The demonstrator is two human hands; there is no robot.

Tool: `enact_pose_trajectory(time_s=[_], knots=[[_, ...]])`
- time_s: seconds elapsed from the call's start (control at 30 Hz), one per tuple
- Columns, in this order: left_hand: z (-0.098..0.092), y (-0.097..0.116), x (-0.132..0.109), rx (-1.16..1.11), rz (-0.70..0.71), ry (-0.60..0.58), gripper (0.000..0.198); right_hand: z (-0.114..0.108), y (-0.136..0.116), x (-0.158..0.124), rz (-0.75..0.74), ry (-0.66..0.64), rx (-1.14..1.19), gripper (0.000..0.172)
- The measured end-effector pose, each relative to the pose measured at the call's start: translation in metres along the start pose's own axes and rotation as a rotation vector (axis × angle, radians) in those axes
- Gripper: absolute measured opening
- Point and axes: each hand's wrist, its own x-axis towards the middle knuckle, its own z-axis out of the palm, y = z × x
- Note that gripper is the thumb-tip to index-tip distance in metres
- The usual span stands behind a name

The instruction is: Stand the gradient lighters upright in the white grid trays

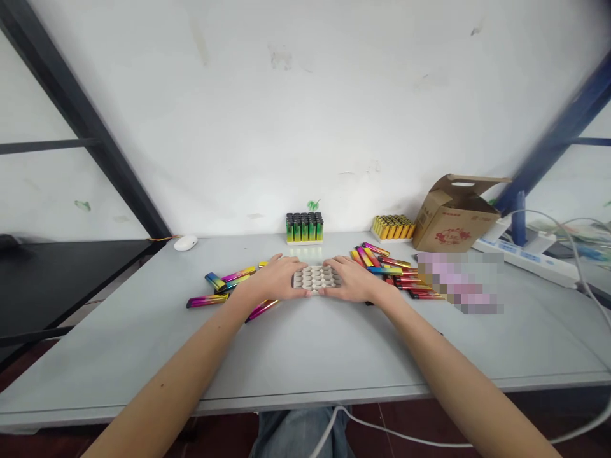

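Note:
A small white tray (316, 278) with rows of holes lies between my two hands at the middle of the table. My left hand (277, 278) grips its left end, and my right hand (352, 280) grips its right end, with the thumbs along the near edge. No lighters show in its holes. Several loose shiny lighters (207, 300) in purple, yellow and blue lie around my left wrist, partly hidden by it. Beyond my right hand is a pile of lighters (405, 271), mostly red and yellow.
Against the wall stands a rack of green-yellow lighters (304, 229), with a tray of yellow lighters (392, 228) to its right. An open cardboard box (453, 226), a power strip (529, 257) and a white cable (405, 437) are on the right. A white mouse (186, 242) sits at back left.

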Motion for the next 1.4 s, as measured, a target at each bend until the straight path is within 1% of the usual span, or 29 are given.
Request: enact_pose_trajectory(time_s=[0.1, 0.27, 0.4, 0.47, 0.53, 0.6, 0.63, 0.7, 0.77, 0.87, 0.97, 1.17, 1.33, 1.4], knots=[[0.004, 0.001, -0.007, -0.01, -0.015, 0.06, 0.06, -0.001, -0.001, -0.001, 0.001, -0.02, 0.048, 0.064], [0.016, 0.002, -0.017, -0.031, -0.011, 0.105, 0.057, -0.003, -0.004, -0.002, 0.024, -0.037, 0.084, 0.063], [0.015, -0.001, -0.017, -0.075, -0.012, 0.114, 0.06, -0.001, -0.003, -0.001, 0.03, -0.037, 0.088, 0.066], [0.011, -0.007, -0.017, -0.1, -0.06, 0.14, 0.061, 0.0, -0.001, -0.001, 0.03, -0.039, 0.091, 0.068], [0.006, -0.016, -0.019, -0.1, -0.137, 0.197, 0.058, 0.002, 0.0, 0.0, 0.035, -0.046, 0.088, 0.071], [0.002, -0.029, -0.023, -0.047, -0.223, 0.265, 0.053, 0.003, -0.001, -0.001, 0.045, -0.056, 0.078, 0.072], [0.001, -0.035, -0.025, -0.013, -0.268, 0.278, 0.052, 0.003, -0.002, -0.001, 0.05, -0.061, 0.072, 0.072], [0.0, -0.045, -0.029, 0.036, -0.333, 0.272, 0.047, 0.003, -0.004, -0.001, 0.059, -0.072, 0.063, 0.071], [0.0, -0.05, -0.03, 0.052, -0.35, 0.231, 0.042, 0.002, -0.007, -0.002, 0.064, -0.077, 0.058, 0.071], [0.001, -0.048, -0.028, 0.05, -0.322, 0.186, 0.035, 0.001, -0.008, -0.002, 0.071, -0.078, 0.053, 0.071], [0.002, -0.043, -0.025, 0.034, -0.316, 0.18, 0.033, 0.001, -0.008, -0.002, 0.08, -0.084, 0.054, 0.071], [0.006, -0.046, -0.024, -0.047, -0.321, 0.205, 0.035, 0.002, -0.008, -0.002, 0.082, -0.069, 0.044, 0.069], [0.009, -0.048, -0.023, -0.077, -0.343, 0.177, 0.033, 0.003, -0.009, -0.002, 0.087, -0.074, 0.044, 0.069], [0.008, -0.046, -0.022, -0.07, -0.35, 0.188, 0.033, 0.002, -0.009, -0.002, 0.086, -0.075, 0.045, 0.069]])
